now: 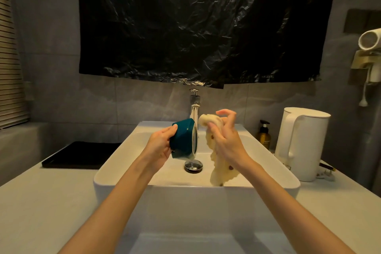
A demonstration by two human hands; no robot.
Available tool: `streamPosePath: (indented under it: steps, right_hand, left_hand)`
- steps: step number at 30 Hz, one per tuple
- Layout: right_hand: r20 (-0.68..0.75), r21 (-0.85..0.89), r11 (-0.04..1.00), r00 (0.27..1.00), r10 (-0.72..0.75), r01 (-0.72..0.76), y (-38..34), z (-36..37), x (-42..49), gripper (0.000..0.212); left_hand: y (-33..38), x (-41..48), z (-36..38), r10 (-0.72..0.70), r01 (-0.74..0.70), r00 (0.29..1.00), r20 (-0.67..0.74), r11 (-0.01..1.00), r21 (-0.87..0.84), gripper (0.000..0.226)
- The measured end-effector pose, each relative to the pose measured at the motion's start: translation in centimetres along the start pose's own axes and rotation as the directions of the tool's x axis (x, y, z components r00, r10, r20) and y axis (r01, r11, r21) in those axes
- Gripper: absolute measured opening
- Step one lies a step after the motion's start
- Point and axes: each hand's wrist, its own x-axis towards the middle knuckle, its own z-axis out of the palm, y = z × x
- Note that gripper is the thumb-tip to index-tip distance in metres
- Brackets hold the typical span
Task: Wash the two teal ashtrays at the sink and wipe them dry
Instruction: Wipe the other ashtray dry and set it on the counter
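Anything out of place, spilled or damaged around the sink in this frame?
Nothing spilled or broken. One oddity: a crinkled black plastic sheet covers the wall above the faucet, its lower edge ragged. Only one teal ashtray shows, tilted on edge in the left hand; the right hand holds the cloth.

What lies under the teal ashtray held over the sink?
The chrome drain stopper on the basin floor, below the ashtray gripped by the left hand. The basin floor farther back is hidden by the ashtray.

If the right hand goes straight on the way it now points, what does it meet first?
Probably the faucet, just beyond the cloth the right hand holds; depth is unclear, so the teal ashtray might come first.
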Motion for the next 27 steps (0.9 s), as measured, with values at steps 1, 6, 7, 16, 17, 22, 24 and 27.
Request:
streamPosePath:
  steps: [1, 6, 7, 16, 17, 22, 24, 27]
  right_hand:
    - [0.018, -0.045, 0.999, 1.0, -0.024, 0.025, -0.1, 0.0, 0.1, 0.027]
    - [-0.074, -0.124, 0.984, 0.988, -0.134, 0.124, -0.1, 1.4, 0.6, 0.022]
    - [-0.081, -0.132, 0.981, 0.985, -0.151, 0.139, -0.2, 1.6, 0.6, 0.023]
    - [-0.015, -0.14, 0.957, 0.966, -0.259, 0.254, 0.1, 2.1, 0.4, 0.025]
    - [-0.05, -0.126, 0.968, 0.974, -0.223, 0.215, 0.1, 2.1, 0.6, 0.025]
    - [0.104, -0.181, 0.841, 0.86, -0.499, 0.51, 0.5, 2.6, -1.5, 0.026]
    - [0.11, -0.17, 0.86, 0.877, -0.469, 0.481, 0.4, 2.3, -0.8, 0.024]
    - [-0.003, -0.149, 0.947, 0.958, -0.287, 0.284, -0.3, 2.2, 0.5, 0.024]
  left_hand:
    - [-0.2, -0.1, -0.1, 0.002, -0.002, 1.0, 0.02, 1.0, 0.003, 0.019]
    - [-0.9, -0.3, -0.8, 0.019, -0.021, 0.997, 0.08, 1.0, 0.021, 0.018]
    - [-1.0, -0.3, -0.9, 0.025, -0.027, 0.996, 0.089, 0.999, 0.021, 0.019]
    - [-1.7, -0.3, -1.8, 0.033, -0.029, 0.997, 0.07, 0.998, -0.055, 0.021]
    - [-1.8, -0.3, -1.9, 0.028, -0.023, 0.998, 0.065, 0.997, -0.076, 0.021]
    - [-2.0, -0.6, -2.1, 0.041, -0.035, 0.996, 0.075, 0.997, -0.076, 0.02]
    - [-2.1, -0.7, -2.1, 0.034, -0.027, 0.996, 0.087, 0.997, -0.076, 0.02]
    - [-2.1, -0.7, -2.1, 0.024, -0.017, 0.996, 0.086, 0.996, -0.085, 0.023]
